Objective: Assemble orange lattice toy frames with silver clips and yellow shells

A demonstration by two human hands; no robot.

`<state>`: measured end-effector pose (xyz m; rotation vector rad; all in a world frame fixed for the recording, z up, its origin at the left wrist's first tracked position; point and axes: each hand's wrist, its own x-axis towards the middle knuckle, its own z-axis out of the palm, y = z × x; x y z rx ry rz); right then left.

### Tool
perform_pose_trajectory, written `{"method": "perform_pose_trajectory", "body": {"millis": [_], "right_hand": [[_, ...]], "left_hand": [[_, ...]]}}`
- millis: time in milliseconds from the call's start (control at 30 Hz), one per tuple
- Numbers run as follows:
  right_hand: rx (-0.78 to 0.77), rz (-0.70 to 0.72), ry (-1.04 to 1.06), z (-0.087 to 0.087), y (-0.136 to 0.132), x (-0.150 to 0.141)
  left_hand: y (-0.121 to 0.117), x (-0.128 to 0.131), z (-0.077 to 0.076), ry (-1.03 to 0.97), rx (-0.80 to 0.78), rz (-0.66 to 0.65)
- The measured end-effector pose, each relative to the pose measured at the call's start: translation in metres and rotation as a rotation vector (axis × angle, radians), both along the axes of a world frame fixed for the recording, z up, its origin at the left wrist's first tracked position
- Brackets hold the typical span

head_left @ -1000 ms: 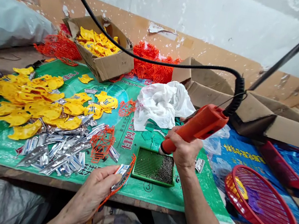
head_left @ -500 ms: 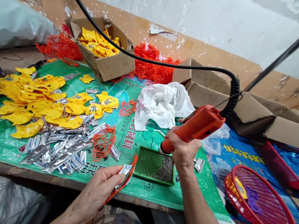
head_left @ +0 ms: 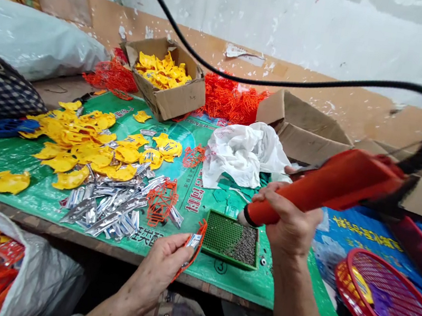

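Observation:
My right hand (head_left: pixel 292 224) is wrapped around an orange-red electric screwdriver (head_left: pixel 322 189), tilted with its body to the upper right. Its pale tip is over a green gridded tray (head_left: pixel 219 231) or just at it; contact I cannot make out. Small dark screws (head_left: pixel 245 246) fill the tray's right part. Left of the tray, my left hand (head_left: pixel 162 262) pinches an orange plastic frame (head_left: pixel 200 236) together with a silver metal piece (head_left: pixel 193 241). Another orange frame (head_left: pixel 162 201) lies flat beside a heap of silver metal pieces (head_left: pixel 107 208).
Yellow plastic parts (head_left: pixel 88 149) are piled at left, more in a cardboard box (head_left: pixel 180 101) behind. A white cloth (head_left: pixel 240 149) lies mid-table. A red basket (head_left: pixel 383 308) stands at right. A black cable (head_left: pixel 287 83) runs overhead to the screwdriver. An open sack (head_left: pixel 39 269) stands at front left.
The view has turned a little left, so the scene sits further right. The screwdriver leans more to the right, its tip still above the tray. My left hand keeps the same hold.

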<state>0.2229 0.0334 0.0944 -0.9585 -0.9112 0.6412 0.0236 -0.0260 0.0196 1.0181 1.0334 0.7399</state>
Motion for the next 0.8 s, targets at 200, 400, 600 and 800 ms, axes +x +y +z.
{"method": "perform_pose_trajectory", "body": {"millis": [200,400,600,800], "right_hand": [[0.048,0.239,0.072,0.02,-0.03,-0.028],[0.033,0.319,0.1,0.016,-0.037,-0.047],[0.014,0.324,0.177,0.014,-0.036,-0.052],[0.01,0.355,0.195,0.012,-0.034,-0.055]], "left_hand": [[-0.001,0.002,0.002,-0.021,-0.01,0.03],[-0.001,0.002,0.006,-0.04,-0.026,0.02],[-0.001,0.002,0.003,-0.043,-0.014,0.017],[-0.002,0.002,0.003,-0.042,0.007,0.017]]}}
